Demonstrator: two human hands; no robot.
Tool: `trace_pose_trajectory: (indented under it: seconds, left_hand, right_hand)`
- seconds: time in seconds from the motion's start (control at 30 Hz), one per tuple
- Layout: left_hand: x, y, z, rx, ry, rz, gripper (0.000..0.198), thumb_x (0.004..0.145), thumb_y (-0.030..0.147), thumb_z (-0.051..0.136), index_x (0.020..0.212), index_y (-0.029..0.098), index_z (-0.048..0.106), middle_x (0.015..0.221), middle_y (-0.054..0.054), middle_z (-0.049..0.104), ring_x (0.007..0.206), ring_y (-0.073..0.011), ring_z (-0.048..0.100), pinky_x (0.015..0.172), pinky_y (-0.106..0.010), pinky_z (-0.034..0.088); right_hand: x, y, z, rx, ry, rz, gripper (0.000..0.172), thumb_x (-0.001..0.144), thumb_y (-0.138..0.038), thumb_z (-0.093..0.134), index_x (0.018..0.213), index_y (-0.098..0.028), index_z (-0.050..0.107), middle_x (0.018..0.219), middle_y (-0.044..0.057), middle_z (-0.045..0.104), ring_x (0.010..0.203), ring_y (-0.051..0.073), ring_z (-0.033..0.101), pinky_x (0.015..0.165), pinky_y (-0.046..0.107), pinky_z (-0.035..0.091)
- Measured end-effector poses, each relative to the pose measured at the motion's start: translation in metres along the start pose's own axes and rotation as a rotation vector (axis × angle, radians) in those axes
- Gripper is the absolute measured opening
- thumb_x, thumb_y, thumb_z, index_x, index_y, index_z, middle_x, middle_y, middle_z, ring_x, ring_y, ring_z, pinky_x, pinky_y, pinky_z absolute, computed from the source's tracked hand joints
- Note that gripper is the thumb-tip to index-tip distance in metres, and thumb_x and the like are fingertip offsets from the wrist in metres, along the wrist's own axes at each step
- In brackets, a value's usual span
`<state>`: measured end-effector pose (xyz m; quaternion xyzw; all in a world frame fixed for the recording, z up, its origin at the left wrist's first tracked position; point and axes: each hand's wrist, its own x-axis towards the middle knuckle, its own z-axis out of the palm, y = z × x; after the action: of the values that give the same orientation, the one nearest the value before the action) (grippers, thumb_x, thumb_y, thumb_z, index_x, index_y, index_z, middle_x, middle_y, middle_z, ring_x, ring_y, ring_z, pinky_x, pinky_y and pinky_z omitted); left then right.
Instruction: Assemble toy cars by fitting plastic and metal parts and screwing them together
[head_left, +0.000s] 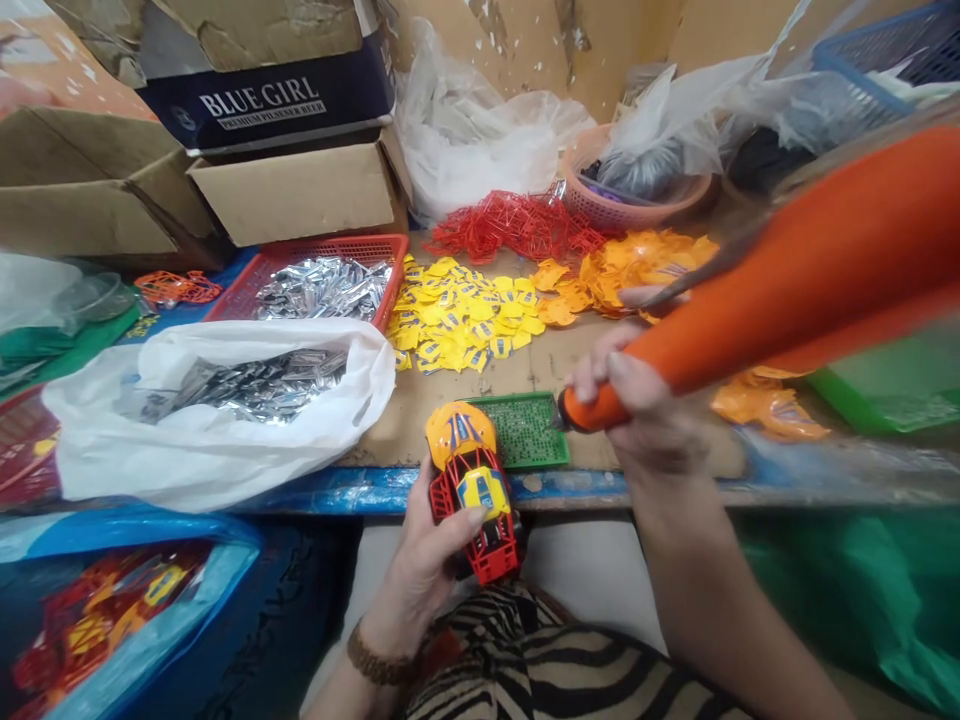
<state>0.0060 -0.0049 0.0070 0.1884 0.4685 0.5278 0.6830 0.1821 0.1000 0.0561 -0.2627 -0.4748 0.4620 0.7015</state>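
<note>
My left hand (427, 540) is closed around a toy car (474, 495) with an orange hood, a yellow roof and a red cage frame, held upright at the table's front edge. The thumb presses by the yellow roof. In my right hand (637, 395) is an orange electric screwdriver (720, 310), slanting down to the left, its upper part blurred. Its dark tip hovers over the right side of a green tray (559, 455) of small screws. The car covers part of that tray's left side.
Behind lie piles of yellow parts (457, 315), orange parts (637, 265) and red frames (517, 228). To the left are a red basket (401, 265) and a white bag (360, 390) of silvery parts. A blue-lined bin (232, 550) stands low left, cardboard boxes (300, 185) at the back.
</note>
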Motion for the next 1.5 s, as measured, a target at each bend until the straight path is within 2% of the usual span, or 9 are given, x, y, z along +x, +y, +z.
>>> trace_pose_trajectory:
  seconds: [0.27,0.47,0.63,0.77,1.03,1.27,1.5]
  left_hand:
    - [0.004,0.001,0.006,-0.004,0.019,0.021,0.07,0.064,0.028,0.084,0.125,0.02,0.05,0.094,-0.008,0.068,0.079,-0.0242,0.068,0.069,-0.037,0.059]
    - [0.003,0.001,0.007,0.009,0.033,-0.002,0.07,0.063,0.029,0.083,0.124,0.018,0.051,0.095,-0.01,0.069,0.078,-0.0262,0.069,0.069,-0.039,0.059]
    - [0.002,-0.001,0.007,0.025,0.08,-0.014,0.068,0.062,0.028,0.084,0.122,0.018,0.053,0.098,-0.01,0.07,0.078,-0.0252,0.07,0.072,-0.039,0.059]
    - [0.002,-0.003,0.005,0.028,0.071,-0.007,0.065,0.063,0.027,0.084,0.12,0.018,0.054,0.1,-0.01,0.07,0.078,-0.0243,0.069,0.071,-0.037,0.059]
    - [0.002,-0.004,0.006,0.02,0.06,-0.011,0.066,0.062,0.027,0.084,0.12,0.018,0.054,0.097,-0.01,0.07,0.077,-0.0245,0.07,0.071,-0.038,0.059]
    - [-0.003,0.0,0.009,-0.002,0.074,-0.033,0.069,0.062,0.028,0.084,0.124,0.019,0.053,0.097,-0.01,0.072,0.078,-0.0271,0.071,0.07,-0.041,0.061]
    - [-0.005,0.0,0.006,-0.023,0.051,-0.03,0.075,0.063,0.029,0.084,0.129,0.019,0.05,0.099,-0.011,0.071,0.078,-0.0287,0.071,0.07,-0.042,0.061]
  right_hand:
    - [-0.003,0.023,0.002,-0.092,0.031,0.022,0.027,0.076,-0.02,0.074,0.098,-0.024,0.059,0.065,-0.008,0.061,0.047,0.01,0.056,0.046,0.026,0.05]
    - [-0.004,0.029,0.001,-0.135,0.019,0.036,0.016,0.078,-0.021,0.072,0.08,-0.023,0.057,0.062,-0.007,0.059,0.047,0.009,0.055,0.047,0.026,0.051]
    - [-0.005,0.033,0.0,-0.15,-0.006,0.038,0.014,0.078,-0.019,0.07,0.077,-0.022,0.056,0.063,-0.006,0.058,0.048,0.009,0.054,0.049,0.027,0.051]
    - [-0.004,0.035,-0.001,-0.159,-0.008,0.034,0.013,0.079,-0.018,0.069,0.075,-0.021,0.057,0.063,-0.006,0.057,0.049,0.009,0.054,0.05,0.026,0.05]
    - [-0.005,0.036,-0.002,-0.199,0.002,0.038,0.014,0.078,-0.019,0.068,0.085,-0.022,0.056,0.064,-0.007,0.057,0.048,0.009,0.053,0.052,0.029,0.05]
    - [-0.005,0.037,0.0,-0.242,0.025,0.029,0.034,0.075,-0.017,0.068,0.105,-0.023,0.053,0.063,-0.009,0.057,0.049,0.011,0.053,0.053,0.031,0.05]
    - [-0.004,0.039,0.0,-0.219,0.034,0.006,0.04,0.076,-0.02,0.07,0.111,-0.028,0.053,0.064,-0.009,0.057,0.048,0.011,0.054,0.051,0.03,0.05]
